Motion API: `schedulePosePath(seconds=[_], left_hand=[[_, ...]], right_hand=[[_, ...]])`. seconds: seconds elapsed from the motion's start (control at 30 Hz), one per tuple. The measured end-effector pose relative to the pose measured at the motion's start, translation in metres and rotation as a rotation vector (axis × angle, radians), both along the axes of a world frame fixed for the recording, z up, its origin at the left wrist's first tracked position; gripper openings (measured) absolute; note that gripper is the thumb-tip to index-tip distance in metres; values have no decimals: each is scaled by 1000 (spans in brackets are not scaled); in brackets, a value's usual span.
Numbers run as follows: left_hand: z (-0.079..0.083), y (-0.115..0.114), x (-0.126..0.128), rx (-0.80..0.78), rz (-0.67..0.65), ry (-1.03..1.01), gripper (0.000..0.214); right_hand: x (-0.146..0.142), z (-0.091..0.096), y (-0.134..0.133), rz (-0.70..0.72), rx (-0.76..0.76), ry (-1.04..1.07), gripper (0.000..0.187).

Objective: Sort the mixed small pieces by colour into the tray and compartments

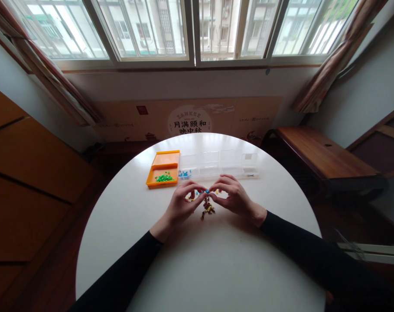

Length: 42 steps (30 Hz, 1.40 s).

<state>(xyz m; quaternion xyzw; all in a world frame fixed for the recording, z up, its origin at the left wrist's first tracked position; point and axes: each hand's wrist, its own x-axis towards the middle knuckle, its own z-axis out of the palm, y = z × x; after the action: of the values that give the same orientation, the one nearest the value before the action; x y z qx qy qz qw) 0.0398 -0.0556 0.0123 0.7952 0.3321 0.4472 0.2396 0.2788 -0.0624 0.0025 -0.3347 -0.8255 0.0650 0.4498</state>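
Note:
My left hand point(183, 202) and my right hand point(231, 196) meet over the middle of the table, fingertips pinched together. Between them is a small blue piece point(207, 191), like a tiny building brick; both hands grip it. Just below my fingers lies a loose pile of small yellow and brown pieces point(209, 209), and a few more show behind the fingers. Past my left hand, an orange box point(162, 184) stands with its lid open and holds a heap of green pieces point(164, 177). Beside it, several blue pieces point(184, 173) sit in the leftmost compartment of a clear plastic case point(213, 171).
The round white table point(226, 268) reaches close to the window wall. A wooden bench point(333, 151) stands at the right, and an orange-brown cabinet point(30, 186) at the left. A large printed cardboard panel point(125, 117) leans under the window.

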Motion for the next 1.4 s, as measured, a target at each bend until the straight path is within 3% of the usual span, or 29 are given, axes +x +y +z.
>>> schedulePosePath(seconds=[0.2,1.3,1.4], left_hand=[[2,0,-1,118,20,69,10],[-7,2,-3,156,56,90,6],[-5,8,-8,164,111,130,5]], right_hand=[[1,1,-1,22,-1,2,3],[0,0,0,24,-23,16,5],[0,0,-1,8,-35,22,7]])
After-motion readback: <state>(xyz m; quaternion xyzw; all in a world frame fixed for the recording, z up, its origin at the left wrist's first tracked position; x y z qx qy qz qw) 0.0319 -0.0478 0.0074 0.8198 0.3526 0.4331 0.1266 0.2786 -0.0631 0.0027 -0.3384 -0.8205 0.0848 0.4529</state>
